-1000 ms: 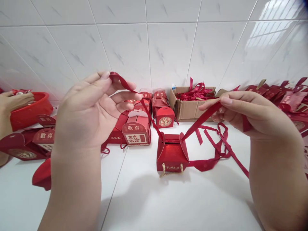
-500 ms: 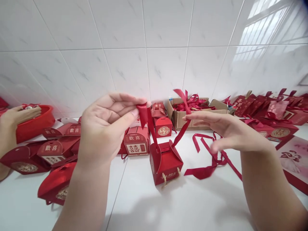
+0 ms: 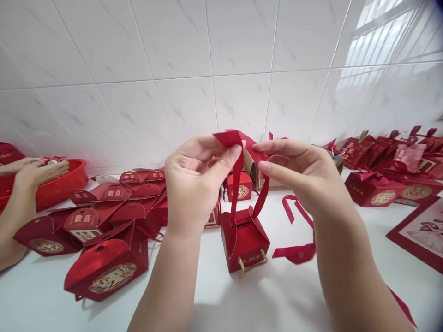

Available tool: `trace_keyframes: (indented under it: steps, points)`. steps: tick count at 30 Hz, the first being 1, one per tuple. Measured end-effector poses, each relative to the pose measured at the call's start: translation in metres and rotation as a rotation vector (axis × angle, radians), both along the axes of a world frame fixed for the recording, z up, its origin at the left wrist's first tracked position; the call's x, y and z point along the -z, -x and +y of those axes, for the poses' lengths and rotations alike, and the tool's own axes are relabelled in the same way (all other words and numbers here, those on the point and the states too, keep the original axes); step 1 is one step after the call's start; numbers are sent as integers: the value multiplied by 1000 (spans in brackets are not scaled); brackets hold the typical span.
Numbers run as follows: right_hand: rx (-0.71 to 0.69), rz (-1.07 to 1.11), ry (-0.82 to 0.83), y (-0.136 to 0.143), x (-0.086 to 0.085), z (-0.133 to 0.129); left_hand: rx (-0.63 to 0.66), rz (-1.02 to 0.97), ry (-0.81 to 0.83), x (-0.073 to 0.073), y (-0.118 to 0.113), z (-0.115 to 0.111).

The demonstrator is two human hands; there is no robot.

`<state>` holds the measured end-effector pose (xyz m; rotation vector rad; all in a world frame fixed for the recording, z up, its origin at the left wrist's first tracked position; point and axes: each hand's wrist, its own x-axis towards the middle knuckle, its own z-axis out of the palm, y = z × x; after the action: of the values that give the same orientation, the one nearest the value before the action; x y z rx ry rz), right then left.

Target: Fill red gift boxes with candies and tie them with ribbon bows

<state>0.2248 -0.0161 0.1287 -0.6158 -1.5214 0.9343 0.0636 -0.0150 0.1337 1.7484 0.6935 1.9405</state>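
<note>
Above the small red box [image 3: 245, 244], the red ribbon [image 3: 236, 184] threaded through its top is pinched between thumb and fingers of the left hand [image 3: 194, 184]; the ribbon is touched by the right hand's [image 3: 301, 170] slightly parted thumb and fingertips. Right of the small red box, a loose ribbon [image 3: 297, 253] is seen.

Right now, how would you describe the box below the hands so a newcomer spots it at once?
From the tiled wall, come down to the white table. Mid-view, below the left hand and right hand, stands a small red box. Only this box has its ribbon held up by both hands, with pale rope at its front.
</note>
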Motion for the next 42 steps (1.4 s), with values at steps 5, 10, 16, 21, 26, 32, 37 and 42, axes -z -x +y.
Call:
trace_keyframes:
  steps: [5, 10, 16, 21, 26, 32, 37, 42]
  points:
    - [-236, 0, 15, 11, 3, -1, -117, 95, -31, -1, -5, -7]
    - [-270, 68, 87, 17, 8, 7, -159, 105, -59, 2, -12, -5]
    - [-298, 165, 179, 11, 10, 13, 3, 150, 117, 4, -9, 7]
    - [-161, 226, 143, 9, 10, 16, -97, 232, 13, 1, -3, 4]
    - [-86, 226, 139, 1, 7, 13, -190, 525, -384, 1, 3, 1]
    - [-271, 212, 176, -9, 8, 19, -132, 707, -303, 1, 9, 1]
    - [-227, 110, 28, -7, 8, 14, 79, 601, -27, -2, 8, -1]
    - [-163, -53, -168, -16, 6, 7, 362, 301, 319, 4, -4, 13]
